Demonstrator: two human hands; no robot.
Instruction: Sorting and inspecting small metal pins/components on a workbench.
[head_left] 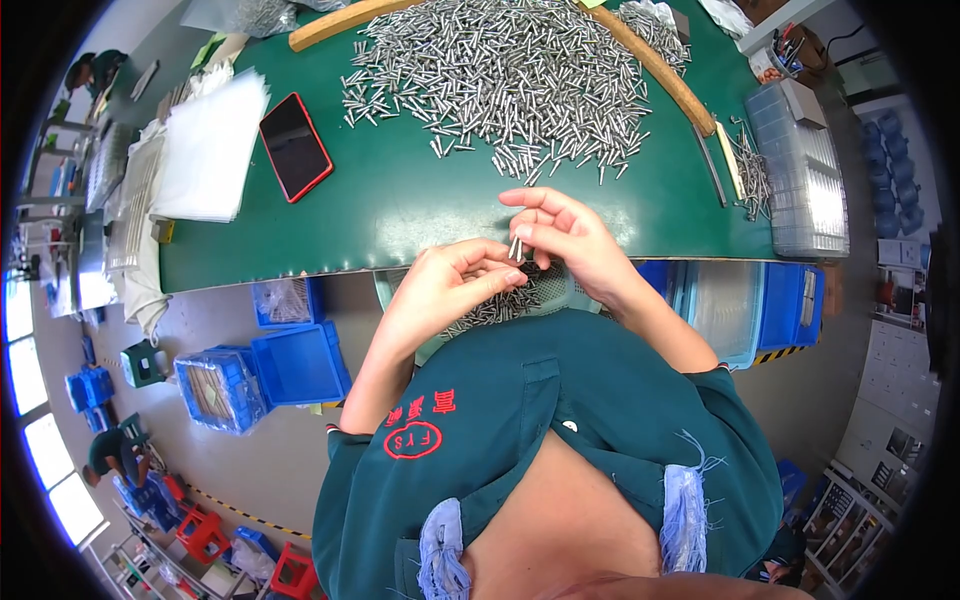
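Pins (516, 248), a couple, tilted, grasped between thumb and fingers of right hand (568, 238), near edge of counter (400, 210). Left hand (445, 285) just beside them, thumb and forefinger close together; cannot tell if it grips any. Loose pile (510, 85) of similar pins beyond both hands. More in basket (384, 290) below. Phone (296, 147) beyond left hand, leftward.

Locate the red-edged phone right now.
In the head view, the red-edged phone lies on the left part of the green table, between the white sheets and the pile of metal pins.
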